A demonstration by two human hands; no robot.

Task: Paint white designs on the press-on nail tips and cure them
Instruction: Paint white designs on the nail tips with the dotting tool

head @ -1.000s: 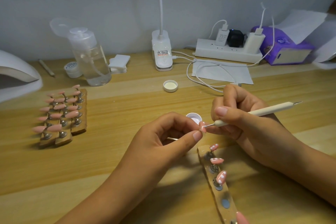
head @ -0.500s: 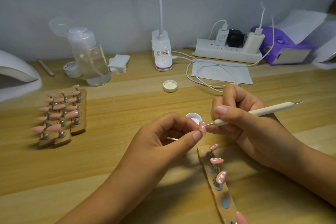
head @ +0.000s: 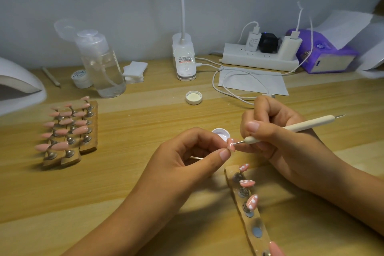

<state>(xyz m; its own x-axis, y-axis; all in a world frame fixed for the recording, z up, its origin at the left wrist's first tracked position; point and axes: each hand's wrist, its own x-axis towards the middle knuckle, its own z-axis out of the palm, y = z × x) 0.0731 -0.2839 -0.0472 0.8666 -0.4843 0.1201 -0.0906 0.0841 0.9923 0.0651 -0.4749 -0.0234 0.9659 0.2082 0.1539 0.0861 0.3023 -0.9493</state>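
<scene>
My left hand [head: 187, 156] pinches a small stand that carries a pink nail tip [head: 231, 144], held up over the table. My right hand [head: 276, 137] grips a white dotting pen [head: 291, 128] like a pencil, and its metal point touches the tip. Just behind them sits a small open pot of white paint [head: 221, 133]. A wooden strip [head: 252, 222] in front holds pink tips with white dots [head: 252, 201]. At the left, wooden holders [head: 89, 147] carry several plain pink tips [head: 62, 131]. The white curing lamp [head: 14, 85] shows at the far left edge.
A clear pump bottle [head: 101, 68], a small jar [head: 80, 78] and cotton pads [head: 134, 71] stand at the back left. A loose white lid [head: 193, 97], a clip lamp base [head: 185, 62], a power strip [head: 259, 58] with cables, a paper sheet [head: 253, 82] and a purple tissue pack [head: 324, 54] lie behind.
</scene>
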